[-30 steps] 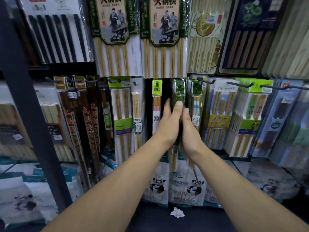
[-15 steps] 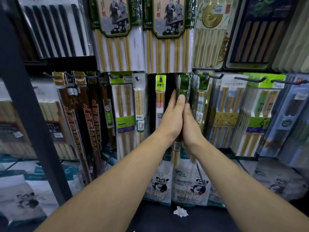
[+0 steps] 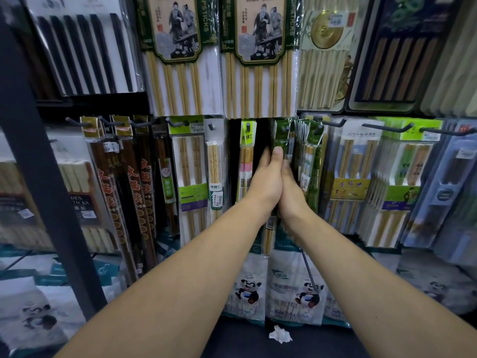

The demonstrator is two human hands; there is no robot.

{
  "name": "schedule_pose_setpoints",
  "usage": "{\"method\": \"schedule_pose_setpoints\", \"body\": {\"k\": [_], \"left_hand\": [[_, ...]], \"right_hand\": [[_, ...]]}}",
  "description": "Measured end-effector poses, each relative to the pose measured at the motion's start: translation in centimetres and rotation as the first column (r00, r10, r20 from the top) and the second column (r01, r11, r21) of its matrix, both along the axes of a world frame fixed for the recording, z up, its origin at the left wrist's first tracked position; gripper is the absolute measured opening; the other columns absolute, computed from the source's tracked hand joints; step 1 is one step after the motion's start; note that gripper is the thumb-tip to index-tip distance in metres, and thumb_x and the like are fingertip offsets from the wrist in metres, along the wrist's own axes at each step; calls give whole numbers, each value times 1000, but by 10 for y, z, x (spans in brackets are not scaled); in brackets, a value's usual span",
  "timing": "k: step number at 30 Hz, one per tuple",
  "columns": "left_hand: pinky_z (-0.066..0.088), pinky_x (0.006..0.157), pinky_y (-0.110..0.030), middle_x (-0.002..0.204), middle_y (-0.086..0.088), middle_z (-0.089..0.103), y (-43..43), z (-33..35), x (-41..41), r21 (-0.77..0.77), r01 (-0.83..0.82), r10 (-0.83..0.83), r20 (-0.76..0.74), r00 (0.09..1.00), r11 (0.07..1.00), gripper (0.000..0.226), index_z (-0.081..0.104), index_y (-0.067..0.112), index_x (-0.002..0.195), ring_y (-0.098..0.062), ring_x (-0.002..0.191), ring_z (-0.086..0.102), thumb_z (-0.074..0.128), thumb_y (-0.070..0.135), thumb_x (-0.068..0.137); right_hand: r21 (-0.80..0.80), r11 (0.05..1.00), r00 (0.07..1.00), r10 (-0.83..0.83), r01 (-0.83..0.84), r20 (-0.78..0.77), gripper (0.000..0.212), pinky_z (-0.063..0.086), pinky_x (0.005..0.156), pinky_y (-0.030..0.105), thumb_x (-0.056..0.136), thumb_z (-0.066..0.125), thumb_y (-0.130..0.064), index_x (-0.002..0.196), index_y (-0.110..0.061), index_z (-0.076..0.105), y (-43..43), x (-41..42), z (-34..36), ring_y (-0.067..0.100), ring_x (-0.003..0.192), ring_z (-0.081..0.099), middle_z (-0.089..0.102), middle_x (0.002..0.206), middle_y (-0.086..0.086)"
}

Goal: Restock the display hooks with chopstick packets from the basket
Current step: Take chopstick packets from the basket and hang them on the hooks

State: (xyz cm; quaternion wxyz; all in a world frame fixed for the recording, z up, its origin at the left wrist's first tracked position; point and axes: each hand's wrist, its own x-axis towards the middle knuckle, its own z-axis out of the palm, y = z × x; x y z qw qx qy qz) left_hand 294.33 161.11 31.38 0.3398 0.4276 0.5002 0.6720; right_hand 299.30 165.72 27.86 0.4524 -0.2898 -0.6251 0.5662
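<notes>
A narrow green chopstick packet (image 3: 280, 136) hangs upright in the middle row of the display, its top level with the hooks. My left hand (image 3: 265, 180) grips it from the left, thumb lying on its front. Against its right side presses my right hand (image 3: 293, 195), whose fingers are hidden behind the packet and the left thumb. The packet's lower end (image 3: 269, 236) shows below my wrists. More green packets (image 3: 313, 161) hang right beside it. The basket is out of view.
Hooks (image 3: 333, 122) carry rows of chopstick packs left and right: brown ones (image 3: 134, 187), a light green-banded pack (image 3: 192, 182) and a yellow-topped packet (image 3: 247, 151). Large packs hang above. Panda-printed bags (image 3: 294, 288) lie below. A black shelf post (image 3: 38, 161) stands at the left.
Both hands stay clasped on the green packet at about the same height. The view has shifted slightly, and the hands have edged a little to the right.
</notes>
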Motion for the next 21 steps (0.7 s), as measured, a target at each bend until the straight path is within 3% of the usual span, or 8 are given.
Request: {"method": "schedule_pose_setpoints", "body": {"k": [4, 8, 12, 16, 21], "left_hand": [[23, 105, -28, 162, 6, 37, 3, 2, 3, -20, -23, 24, 26, 999, 1000, 59, 29, 30, 160, -15, 149, 31, 40, 53, 106], [25, 103, -26, 161, 6, 39, -2, 3, 4, -4, -26, 26, 63, 998, 1000, 57, 30, 30, 160, -10, 143, 35, 42, 49, 107], [32, 90, -11, 160, 4, 40, -10, 4, 10, 18, 5, -7, 130, 991, 1000, 52, 28, 27, 161, -9, 142, 37, 39, 32, 110], [27, 103, -20, 161, 1, 40, -13, 9, 16, 42, 3, -10, 158, 987, 999, 48, 31, 21, 160, -16, 150, 33, 34, 26, 112], [26, 101, -19, 163, -5, 36, -11, 12, 19, 7, -16, 15, 168, 986, 1000, 48, 30, 15, 159, -19, 151, 31, 33, 27, 113]], "right_hand": [[11, 1000, 999, 4, -4, -34, 105, 20, 125, 39, 66, 35, -88, 159, -41, 23, 6, -2, 0, 5, 149, 26, 28, 165, -10], [30, 999, 999, 39, -38, -35, 104, 21, 125, 42, 67, 37, -90, 159, -43, 22, 8, 0, -5, 5, 150, 26, 28, 165, -12], [95, 994, 999, 47, -49, 17, 90, 19, 126, 40, 81, 31, -81, 160, -41, 16, 9, 3, -12, 2, 150, 22, 22, 166, -15], [133, 991, 998, 15, -22, 57, 77, 21, 120, 31, 92, 29, -73, 161, -41, 14, 17, 4, -18, 0, 147, 23, 22, 166, -15], [194, 981, 996, -33, 15, 87, 61, 21, 112, 22, 105, 27, -60, 161, -38, 15, 26, 5, -17, -4, 143, 21, 22, 166, -14]]}}
